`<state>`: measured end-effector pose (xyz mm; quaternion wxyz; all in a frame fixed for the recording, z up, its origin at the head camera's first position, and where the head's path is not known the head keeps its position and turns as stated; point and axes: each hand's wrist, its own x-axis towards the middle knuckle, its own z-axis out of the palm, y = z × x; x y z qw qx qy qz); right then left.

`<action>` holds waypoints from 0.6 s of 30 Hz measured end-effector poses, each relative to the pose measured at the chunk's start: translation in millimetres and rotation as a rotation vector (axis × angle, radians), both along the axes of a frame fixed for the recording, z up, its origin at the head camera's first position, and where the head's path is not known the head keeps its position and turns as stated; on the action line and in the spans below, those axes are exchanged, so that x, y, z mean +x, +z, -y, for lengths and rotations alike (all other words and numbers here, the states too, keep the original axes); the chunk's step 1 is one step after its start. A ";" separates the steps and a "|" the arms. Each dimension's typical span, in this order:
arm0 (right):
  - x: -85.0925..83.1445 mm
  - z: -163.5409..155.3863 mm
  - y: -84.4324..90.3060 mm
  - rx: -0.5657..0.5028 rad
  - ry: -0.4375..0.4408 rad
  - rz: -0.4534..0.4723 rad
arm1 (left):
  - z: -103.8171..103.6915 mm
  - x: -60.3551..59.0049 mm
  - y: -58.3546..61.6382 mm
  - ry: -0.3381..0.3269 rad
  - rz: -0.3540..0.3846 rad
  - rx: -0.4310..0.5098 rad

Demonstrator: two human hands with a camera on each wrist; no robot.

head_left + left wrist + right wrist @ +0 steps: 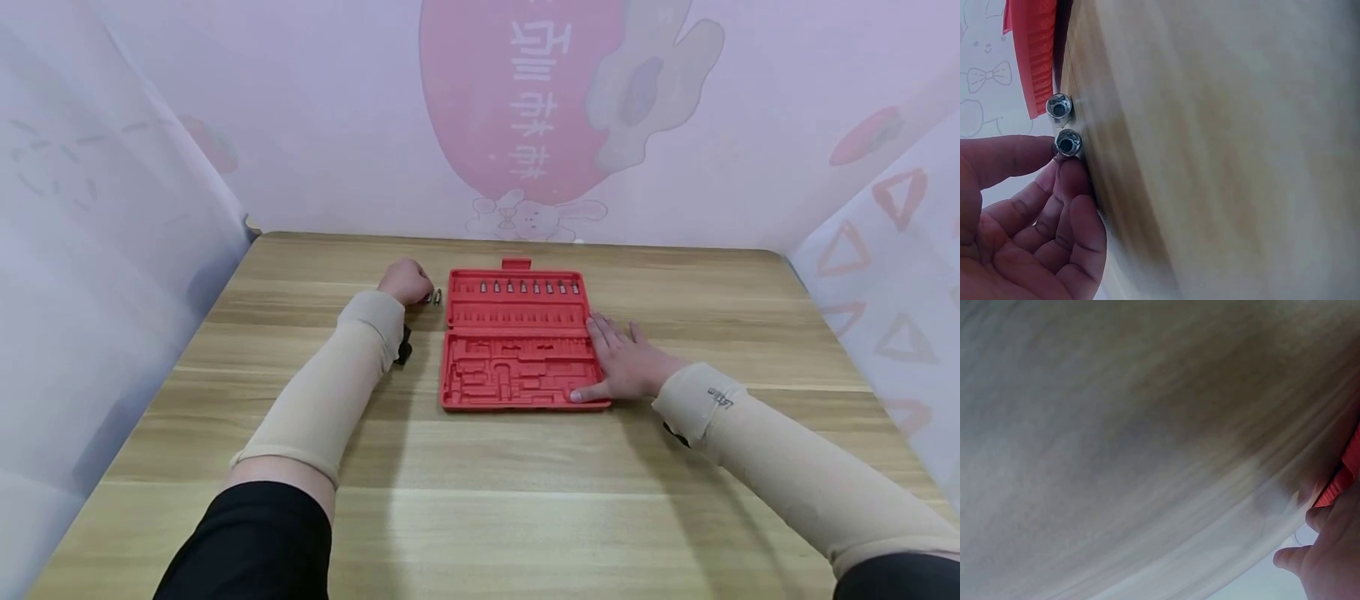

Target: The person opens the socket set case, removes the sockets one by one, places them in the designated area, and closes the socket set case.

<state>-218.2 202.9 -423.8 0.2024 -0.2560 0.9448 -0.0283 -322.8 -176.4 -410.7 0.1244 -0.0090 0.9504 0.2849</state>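
Observation:
A red tool case [525,367] lies opened flat on the table, its lid part farther off. Several small metal sockets [522,287] stand in a row in the far half; the moulded slots of the near half look bare. To the case's left, my left hand [406,282] pinches a small metal socket [1068,144] between thumb and finger, at the tabletop. A second socket [1059,106] stands just beside it, nearer the case. My right hand [626,360] rests on the case's right edge with fingers spread, the thumb over the near half.
The wooden table [510,500] reaches to a pale printed curtain [337,125] at the back, with more cloth [97,275] at the left and right. The case's red latch [516,263] sticks out at its far edge.

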 end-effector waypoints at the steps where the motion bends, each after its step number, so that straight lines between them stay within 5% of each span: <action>1: 0.0 0.1 0.4 0.001 0.001 0.000 | -0.2 0.1 0.1 0.001 -0.002 0.001; 18: -1.1 0.6 0.3 0.003 -0.009 0.007 | -0.8 2.0 -0.5 0.032 0.001 0.013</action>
